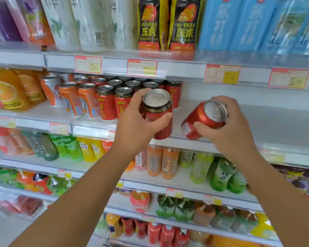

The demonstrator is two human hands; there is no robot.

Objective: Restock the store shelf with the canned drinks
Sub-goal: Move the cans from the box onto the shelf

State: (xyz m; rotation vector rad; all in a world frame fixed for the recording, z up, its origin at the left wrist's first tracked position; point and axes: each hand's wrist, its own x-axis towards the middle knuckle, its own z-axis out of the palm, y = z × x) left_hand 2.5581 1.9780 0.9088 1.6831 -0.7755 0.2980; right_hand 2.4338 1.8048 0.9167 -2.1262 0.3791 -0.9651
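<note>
Red can [157,111] upright, wrapped by fingers of left hand [135,127], tilted can [202,120] likewise in right hand [234,131]; both likely needed standing beside shelved row [106,104].

The left forearm [82,189] rises from 7 o'clock, the right forearm [282,193] from 5 o'clock. The left hand [134,125] curls round an upright can [158,107], thumb across its front. At its 3 o'clock, the right hand [234,129] grips a tilted can [198,116].
</note>
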